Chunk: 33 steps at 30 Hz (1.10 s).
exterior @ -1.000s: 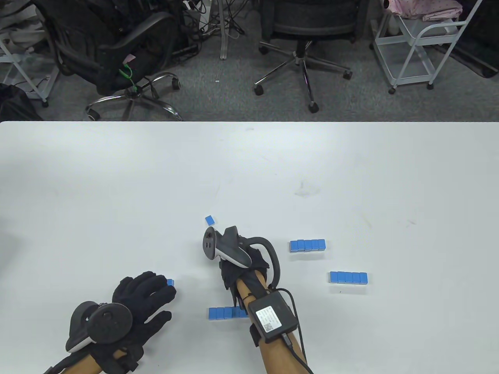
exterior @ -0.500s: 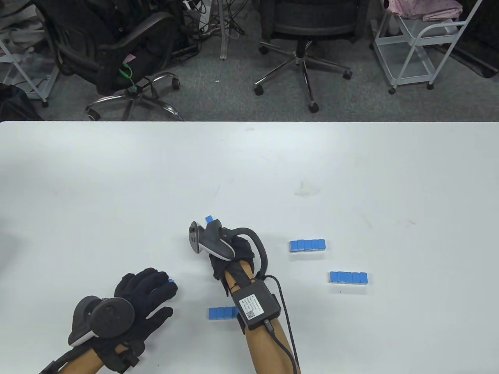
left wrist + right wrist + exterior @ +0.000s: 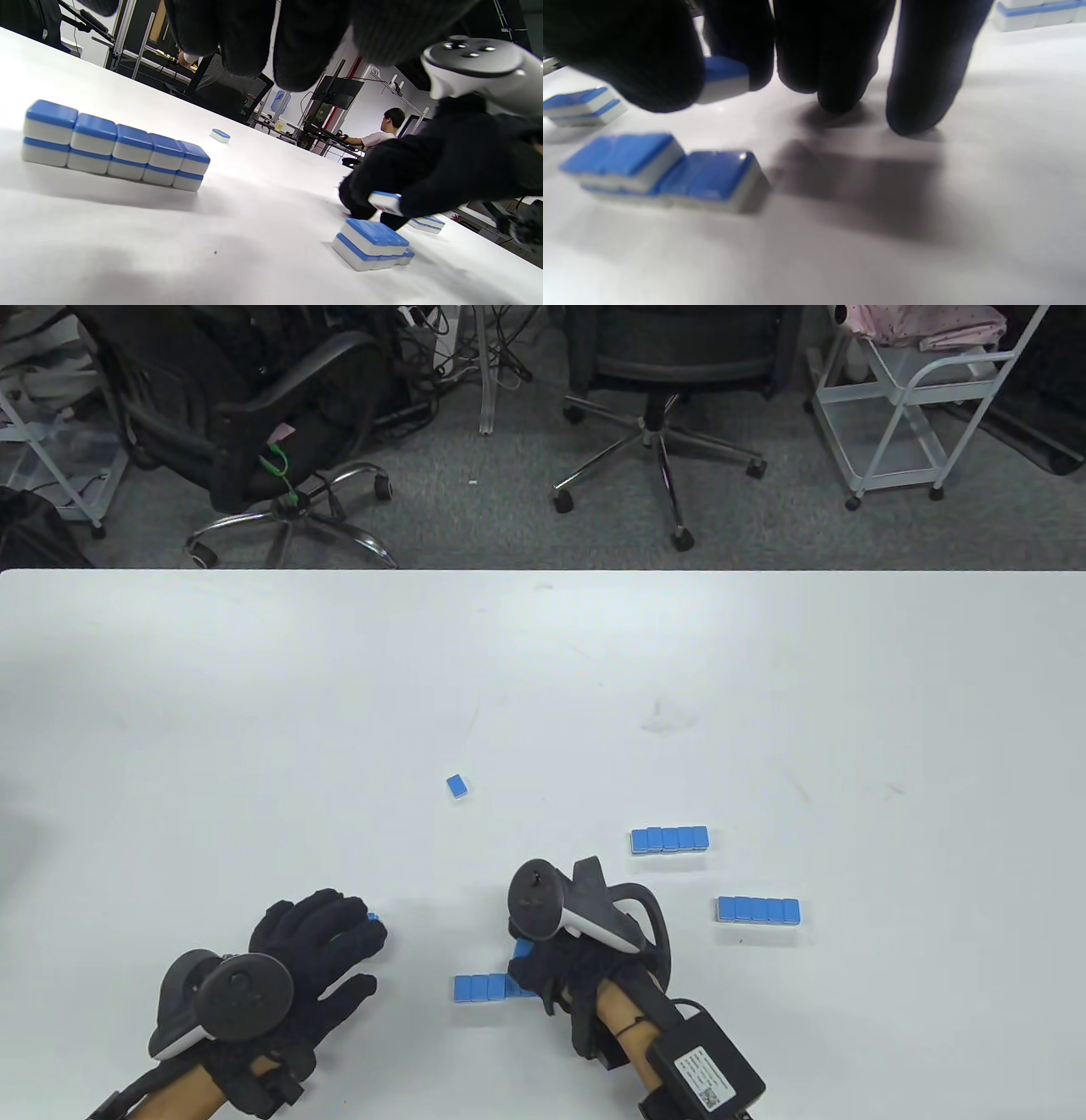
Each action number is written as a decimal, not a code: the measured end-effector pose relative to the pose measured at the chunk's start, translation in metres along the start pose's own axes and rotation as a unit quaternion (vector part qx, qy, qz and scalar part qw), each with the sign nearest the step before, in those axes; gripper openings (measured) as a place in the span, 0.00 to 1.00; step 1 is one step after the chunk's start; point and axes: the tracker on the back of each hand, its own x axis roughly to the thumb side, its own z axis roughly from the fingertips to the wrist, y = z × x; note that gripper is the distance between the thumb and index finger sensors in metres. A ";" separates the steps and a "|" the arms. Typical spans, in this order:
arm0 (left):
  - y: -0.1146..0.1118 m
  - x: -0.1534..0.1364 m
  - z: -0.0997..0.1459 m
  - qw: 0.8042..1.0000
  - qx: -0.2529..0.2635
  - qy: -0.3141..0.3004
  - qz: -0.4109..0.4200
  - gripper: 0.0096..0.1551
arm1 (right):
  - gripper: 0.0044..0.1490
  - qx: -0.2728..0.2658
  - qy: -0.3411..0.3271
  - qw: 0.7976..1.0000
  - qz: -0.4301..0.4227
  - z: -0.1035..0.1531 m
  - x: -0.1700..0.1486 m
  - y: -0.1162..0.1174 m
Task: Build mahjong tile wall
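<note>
Office chairs stood behind the white table. At the near middle, the right hand pinched one blue tile just above the unfinished wall, probably to extend its row. The left hand lay flat, fingers relaxed, covering another tile, maybe keeping it ready.

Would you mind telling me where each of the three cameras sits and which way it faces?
Table view: overhead, looking down at the white table; shows left hand, right hand, both forearms.
Left wrist view: low by the tabletop, facing across it; left fingers hang from the top.
Right wrist view: just above the surface, looking down; right fingers pinch a held tile.
Shared: the held tile and the unfinished row show in both wrist views.
</note>
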 end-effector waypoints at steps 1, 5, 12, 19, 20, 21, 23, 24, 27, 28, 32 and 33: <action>0.000 0.000 0.000 1.000 -0.001 0.000 0.000 0.35 | 0.36 -0.008 -0.004 1.000 0.005 0.005 0.001 0.003; -0.001 0.001 0.000 1.000 -0.003 0.000 0.000 0.35 | 0.36 -0.025 -0.017 0.997 0.071 0.011 0.014 0.011; -0.001 -0.001 0.002 1.000 -0.004 0.006 0.003 0.35 | 0.37 -0.036 -0.020 0.994 0.105 0.014 0.024 0.016; -0.001 -0.001 0.001 1.000 -0.006 0.010 0.007 0.35 | 0.37 -0.043 -0.024 0.993 0.108 0.014 0.028 0.018; -0.001 -0.001 0.001 1.000 -0.006 0.011 0.009 0.35 | 0.37 -0.044 -0.023 0.993 0.109 0.015 0.028 0.018; -0.001 -0.001 0.002 1.000 -0.006 0.010 0.009 0.35 | 0.37 -0.046 -0.023 0.992 0.113 0.015 0.029 0.019; -0.001 -0.001 0.001 1.000 -0.009 0.008 0.004 0.35 | 0.37 -0.048 -0.022 0.992 0.116 0.015 0.029 0.019; -0.001 -0.001 0.001 1.000 -0.009 0.008 0.004 0.35 | 0.37 -0.049 -0.022 0.992 0.116 0.015 0.029 0.018; -0.001 -0.001 0.002 1.000 -0.007 0.010 0.009 0.35 | 0.37 -0.049 -0.022 0.992 0.113 0.016 0.029 0.019; -0.002 -0.001 0.002 1.000 -0.009 0.007 0.006 0.35 | 0.37 -0.049 -0.022 0.992 0.117 0.016 0.030 0.019; -0.001 -0.001 0.002 1.000 -0.008 0.009 0.009 0.35 | 0.37 -0.050 -0.021 0.992 0.113 0.017 0.030 0.019; -0.001 -0.001 0.003 1.000 -0.008 0.009 0.009 0.35 | 0.37 -0.049 -0.022 0.992 0.116 0.017 0.030 0.020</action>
